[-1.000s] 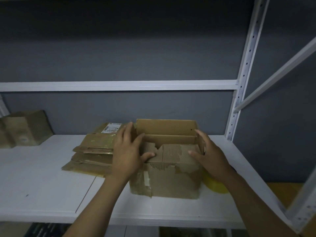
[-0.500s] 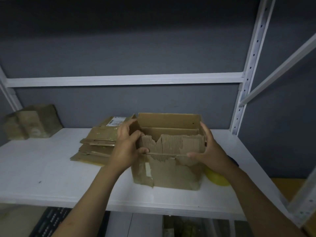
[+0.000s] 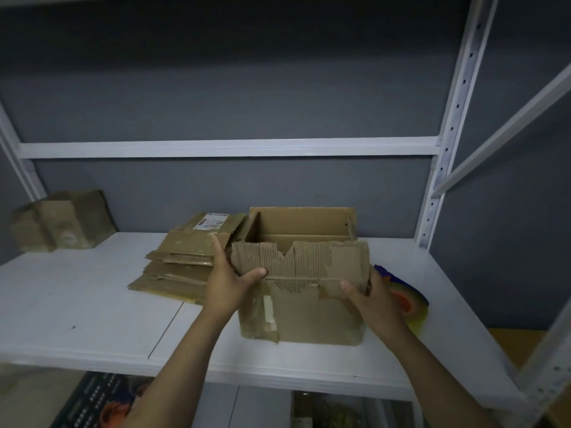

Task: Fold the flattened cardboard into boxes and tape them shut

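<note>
A worn brown cardboard box point(image 3: 309, 316) stands upright on the white shelf point(image 3: 92, 304), its top open. Its torn front flap point(image 3: 296, 261) stands up with the corrugated layer exposed. My left hand point(image 3: 230, 281) grips the box's left front corner, thumb across the flap's fold line. My right hand point(image 3: 372, 299) grips the right front corner, thumb on the front face. A stack of flattened cardboard point(image 3: 182, 261) lies to the left of the box. A tape roll point(image 3: 408, 301), yellow and orange with blue, lies behind my right hand, partly hidden.
A folded brown box point(image 3: 61, 220) sits at the far left against the grey wall. White uprights point(image 3: 448, 149) and a diagonal brace frame the right side. Below the shelf edge, dark items show on a lower level.
The front flap, pressed inward a second ago, now stands upright. Both hands slid down to the box's front corners, and the view has tilted upward a little.
</note>
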